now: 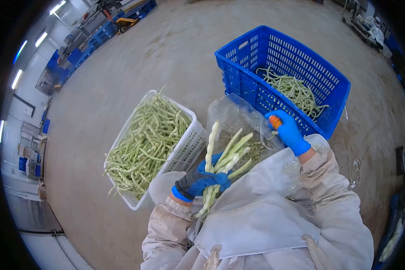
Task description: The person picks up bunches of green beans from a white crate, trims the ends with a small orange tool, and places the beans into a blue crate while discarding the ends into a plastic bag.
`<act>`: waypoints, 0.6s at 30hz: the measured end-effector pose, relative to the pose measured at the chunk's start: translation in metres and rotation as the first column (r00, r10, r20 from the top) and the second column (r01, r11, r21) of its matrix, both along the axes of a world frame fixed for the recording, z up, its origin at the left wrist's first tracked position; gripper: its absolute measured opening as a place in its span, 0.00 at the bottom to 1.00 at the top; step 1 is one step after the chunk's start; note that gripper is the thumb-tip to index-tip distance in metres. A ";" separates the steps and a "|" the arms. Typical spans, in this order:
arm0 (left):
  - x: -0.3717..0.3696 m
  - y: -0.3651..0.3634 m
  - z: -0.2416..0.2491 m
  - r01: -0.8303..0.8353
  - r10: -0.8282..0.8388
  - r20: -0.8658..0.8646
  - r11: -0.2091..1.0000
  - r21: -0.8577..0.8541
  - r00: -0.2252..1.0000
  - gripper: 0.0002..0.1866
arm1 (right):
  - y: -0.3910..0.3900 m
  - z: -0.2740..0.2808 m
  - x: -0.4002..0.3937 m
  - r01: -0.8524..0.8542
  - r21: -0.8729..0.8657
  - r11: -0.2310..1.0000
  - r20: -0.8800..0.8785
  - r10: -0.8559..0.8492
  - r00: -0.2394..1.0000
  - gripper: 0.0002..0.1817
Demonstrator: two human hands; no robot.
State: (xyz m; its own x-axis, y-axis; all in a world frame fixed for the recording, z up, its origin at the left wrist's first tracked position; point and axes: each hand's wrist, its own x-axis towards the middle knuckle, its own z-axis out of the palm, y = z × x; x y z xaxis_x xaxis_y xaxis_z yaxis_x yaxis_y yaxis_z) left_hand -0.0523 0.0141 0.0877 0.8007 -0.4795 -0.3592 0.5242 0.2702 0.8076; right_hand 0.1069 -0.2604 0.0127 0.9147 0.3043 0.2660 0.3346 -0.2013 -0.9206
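A small bunch of pale long green beans (233, 155) is gripped in my left hand (201, 181), which wears a grey and blue glove. The beans stick out above and below the fingers. My blue-gloved right hand (291, 133) is closed around an orange-handled tool (275, 122); its working end cannot be made out. Between the hands, a clear plastic bag (227, 110) lies open over my lap, with small green bean trimmings (258, 152) on it. Right of it stands a blue crate (243, 83) with a loose heap of long beans (294, 92) inside.
On my left, a white perforated basket (184, 150) is heaped with long beans (148, 139). Pale concrete floor (175, 49) surrounds me. A yellow pallet jack (125, 23) and blue pallets stand far back left. A loaded cart (369, 31) is at the far right.
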 end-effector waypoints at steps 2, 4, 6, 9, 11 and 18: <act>0.000 0.001 -0.009 -0.074 0.074 0.005 0.997 0.025 0.997 0.37 | 0.006 0.008 -0.014 -0.013 -0.219 0.976 0.376 0.096 0.921 0.14; 0.002 -0.001 -0.020 -0.139 0.139 -0.008 0.990 -0.013 0.990 0.33 | 0.023 0.039 -0.037 -0.023 -0.238 0.971 0.442 0.129 0.887 0.16; 0.002 -0.004 -0.021 -0.148 0.148 0.001 0.989 -0.022 0.989 0.30 | 0.034 0.064 -0.057 -0.152 -0.157 0.976 0.245 0.187 0.951 0.16; 0.002 -0.005 -0.023 -0.130 0.131 0.012 0.990 -0.053 0.991 0.29 | 0.043 0.083 -0.070 -0.182 -0.109 0.977 0.109 0.194 0.975 0.17; 0.000 -0.005 -0.025 -0.184 0.184 -0.017 0.979 -0.084 0.983 0.29 | 0.043 0.085 -0.070 -0.113 -0.175 0.978 0.172 0.144 0.975 0.17; 0.001 -0.008 -0.013 -0.142 0.142 -0.012 0.989 -0.046 0.990 0.30 | 0.053 0.084 -0.073 -0.280 -0.500 0.819 0.337 0.482 0.808 0.18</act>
State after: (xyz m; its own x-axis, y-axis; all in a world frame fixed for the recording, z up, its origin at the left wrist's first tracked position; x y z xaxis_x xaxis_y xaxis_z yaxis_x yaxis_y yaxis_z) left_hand -0.0514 0.0066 0.0743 0.8589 -0.3774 -0.3462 0.4844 0.3793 0.7884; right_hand 0.0341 -0.2076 0.0969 0.5166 0.7731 0.3681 0.8033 -0.2888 -0.5208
